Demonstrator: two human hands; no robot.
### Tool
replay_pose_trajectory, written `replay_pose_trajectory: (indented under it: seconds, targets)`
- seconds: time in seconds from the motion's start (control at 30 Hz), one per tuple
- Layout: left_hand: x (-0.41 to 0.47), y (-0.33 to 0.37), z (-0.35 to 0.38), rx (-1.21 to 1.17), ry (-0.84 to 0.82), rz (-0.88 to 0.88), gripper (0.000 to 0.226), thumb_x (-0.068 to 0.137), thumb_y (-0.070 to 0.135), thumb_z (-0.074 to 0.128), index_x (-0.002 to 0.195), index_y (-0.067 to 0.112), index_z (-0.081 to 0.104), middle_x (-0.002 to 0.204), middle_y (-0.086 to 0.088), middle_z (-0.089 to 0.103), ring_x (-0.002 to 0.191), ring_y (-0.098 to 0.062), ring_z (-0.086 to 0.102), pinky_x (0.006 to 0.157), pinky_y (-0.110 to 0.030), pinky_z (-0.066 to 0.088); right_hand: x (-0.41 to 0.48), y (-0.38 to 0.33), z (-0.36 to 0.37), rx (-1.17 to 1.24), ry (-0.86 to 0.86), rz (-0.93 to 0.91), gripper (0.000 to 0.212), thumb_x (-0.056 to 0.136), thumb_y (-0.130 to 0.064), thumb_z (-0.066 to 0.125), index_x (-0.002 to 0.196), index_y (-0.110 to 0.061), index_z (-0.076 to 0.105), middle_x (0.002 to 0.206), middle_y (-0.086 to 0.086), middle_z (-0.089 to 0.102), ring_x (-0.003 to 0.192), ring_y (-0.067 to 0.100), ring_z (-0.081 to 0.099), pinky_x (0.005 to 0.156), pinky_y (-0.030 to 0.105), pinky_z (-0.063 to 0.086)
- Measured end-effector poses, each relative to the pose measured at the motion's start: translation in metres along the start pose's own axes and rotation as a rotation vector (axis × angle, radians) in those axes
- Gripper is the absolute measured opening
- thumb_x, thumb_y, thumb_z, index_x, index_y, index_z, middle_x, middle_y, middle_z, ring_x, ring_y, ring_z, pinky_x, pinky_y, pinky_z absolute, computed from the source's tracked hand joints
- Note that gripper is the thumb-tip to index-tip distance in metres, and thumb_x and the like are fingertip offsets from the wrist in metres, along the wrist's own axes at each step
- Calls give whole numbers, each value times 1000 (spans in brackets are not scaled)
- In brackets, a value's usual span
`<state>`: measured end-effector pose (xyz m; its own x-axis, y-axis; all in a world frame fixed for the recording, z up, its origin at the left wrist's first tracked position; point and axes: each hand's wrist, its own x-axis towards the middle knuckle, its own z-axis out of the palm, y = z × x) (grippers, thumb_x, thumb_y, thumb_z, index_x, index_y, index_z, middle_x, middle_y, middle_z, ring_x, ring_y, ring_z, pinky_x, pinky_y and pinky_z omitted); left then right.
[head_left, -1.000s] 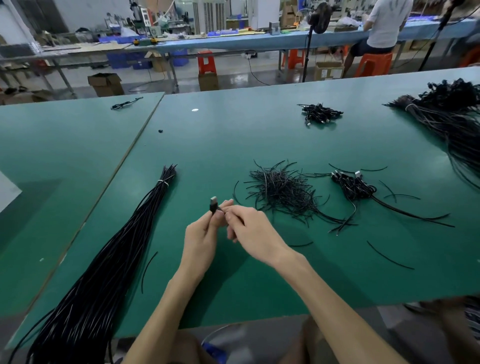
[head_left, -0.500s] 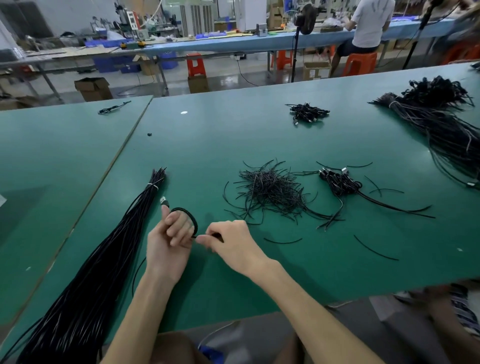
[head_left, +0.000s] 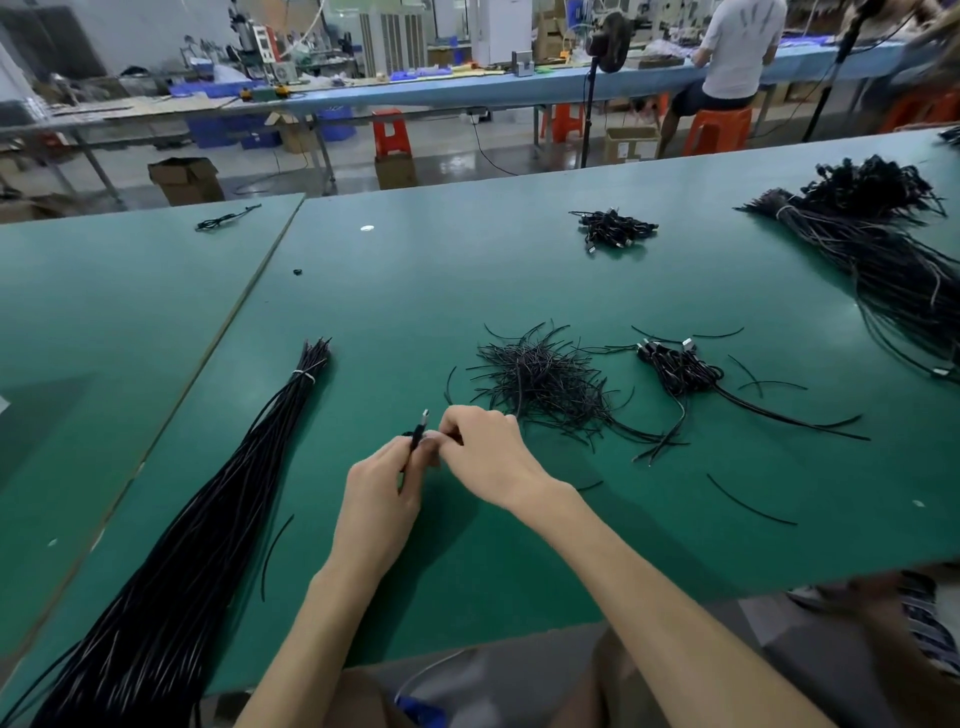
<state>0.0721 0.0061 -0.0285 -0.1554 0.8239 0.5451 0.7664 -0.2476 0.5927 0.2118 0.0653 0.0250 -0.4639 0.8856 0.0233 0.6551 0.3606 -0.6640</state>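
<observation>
Over the green table (head_left: 415, 291), my left hand (head_left: 382, 493) grips a coiled black cable (head_left: 420, 428) whose metal plug sticks up above the fingers. My right hand (head_left: 491, 452) meets it from the right, fingers curled and pinching at the same cable; what lies between the fingertips is hidden. Just beyond my hands sits a loose pile of short black ties (head_left: 540, 379). Right of that pile lies a small heap of bundled cables (head_left: 678, 366).
A long tied bundle of black cables (head_left: 218, 499) runs along the left. Another big bundle (head_left: 883, 260) lies far right, a small cable heap (head_left: 615, 228) at the back. Stray ties (head_left: 748, 501) lie on the table. A seated person (head_left: 737, 52) works at the far bench.
My left hand has closed over the cable loop and turned, so the plug now points up. My right hand has moved left and up to meet it.
</observation>
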Motion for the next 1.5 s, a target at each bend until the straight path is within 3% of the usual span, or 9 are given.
replay_pose_trajectory:
  seconds: [0.13, 0.23, 0.4, 0.67, 0.77, 0.93, 1.1, 1.3, 1.5]
  targets:
    - [3, -5, 2, 37, 68, -76, 22, 104, 11, 57, 83, 12, 65, 68, 19, 52, 65, 6, 51, 61, -6, 35, -6, -6, 5, 167, 13, -19, 28, 109, -21, 43, 106, -11, 69, 95, 4, 71, 96, 28, 63, 103, 50, 42]
    - [2, -3, 1, 30, 105, -81, 18, 103, 4, 56, 93, 7, 71, 75, 22, 56, 72, 8, 56, 65, -2, 36, -9, -9, 8, 226, 59, -75, 27, 108, -18, 42, 97, -17, 66, 82, -2, 69, 76, 14, 58, 98, 48, 46]
    - [6, 1, -4, -139, 71, -243, 31, 107, 22, 49, 127, 12, 71, 130, 13, 66, 122, -2, 61, 105, -16, 45, -13, -5, 20, 329, 45, -102, 28, 108, -24, 44, 98, -14, 68, 72, -3, 73, 70, 11, 61, 86, 38, 51]
    - [4, -13, -14, -899, 16, -532, 47, 108, 40, 42, 126, 8, 71, 133, -4, 69, 128, -19, 62, 100, -34, 54, -25, 2, 49, 470, -70, -107, 24, 109, -28, 43, 99, -26, 64, 74, 1, 72, 67, 10, 64, 76, 27, 52]
    - [8, -14, -21, -1226, 7, -609, 50, 107, 41, 40, 124, 5, 71, 130, -10, 69, 116, -19, 67, 95, -28, 57, -26, 3, 51, 467, -71, -118, 27, 107, -29, 47, 87, -23, 64, 72, 1, 71, 66, 14, 63, 74, 29, 55]
    - [10, -14, -30, -1518, 86, -738, 39, 105, 44, 46, 75, 22, 57, 72, 9, 49, 59, -7, 46, 66, -25, 39, -27, 7, 52, 417, -87, -147, 27, 106, -27, 51, 86, -16, 66, 71, -1, 69, 70, 20, 64, 77, 36, 55]
    - [12, -8, -28, -1469, 123, -814, 46, 100, 42, 53, 59, 21, 48, 51, 9, 30, 41, -6, 26, 41, -20, 31, -26, 9, 50, 192, -67, -198, 28, 106, -37, 51, 86, -20, 61, 78, -6, 65, 72, 13, 59, 73, 29, 50]
    - [4, -5, -14, -939, -19, -586, 55, 99, 52, 58, 58, 19, 41, 56, 2, 30, 52, -16, 23, 50, -25, 24, -23, 12, 29, -158, -52, -213, 23, 106, -35, 53, 95, -16, 57, 97, 1, 66, 88, 21, 60, 80, 36, 50]
    - [0, -1, -8, -770, -215, -427, 53, 98, 52, 54, 59, 18, 43, 59, -1, 35, 54, -16, 29, 53, -22, 28, -16, 16, 4, -318, -115, -24, 37, 101, -48, 59, 98, -11, 62, 97, 10, 65, 87, 32, 64, 80, 41, 54]
